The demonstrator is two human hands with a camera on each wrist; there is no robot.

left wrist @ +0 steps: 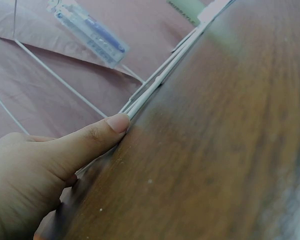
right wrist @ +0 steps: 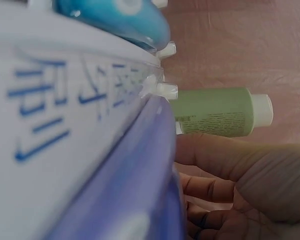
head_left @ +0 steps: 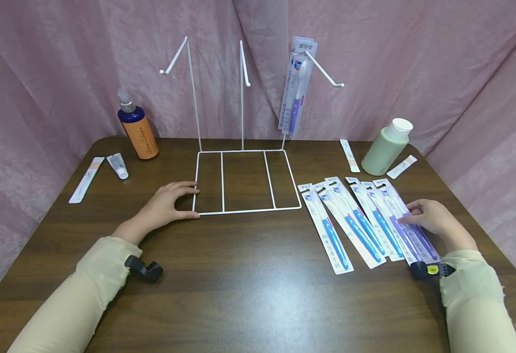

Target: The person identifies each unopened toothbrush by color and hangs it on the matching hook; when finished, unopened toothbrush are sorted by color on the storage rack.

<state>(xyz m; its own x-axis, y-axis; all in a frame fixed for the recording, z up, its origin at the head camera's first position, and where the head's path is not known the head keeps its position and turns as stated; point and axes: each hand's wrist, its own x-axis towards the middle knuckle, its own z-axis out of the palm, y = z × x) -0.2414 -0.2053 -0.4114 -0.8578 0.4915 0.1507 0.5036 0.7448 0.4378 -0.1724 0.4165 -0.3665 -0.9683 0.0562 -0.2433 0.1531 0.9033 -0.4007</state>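
Observation:
My left hand rests at the left front corner of a white wire display rack. Its thumb touches the front bar and its fingers reach the side bar, spread apart. On the right, my right hand pinches the edge of a packaged purple toothbrush, thumb over the pack. The right wrist view shows bent fingers partly hidden behind the purple pack. Several packaged blue toothbrushes lie fanned out left of it. Packaged purple toothbrushes hang from the rack's right hook.
The left and middle hooks hold nothing. An orange spray bottle, a small tube and a flat packet are at the back left. A green bottle leans at the back right between two narrow packets. Pink curtain hangs behind.

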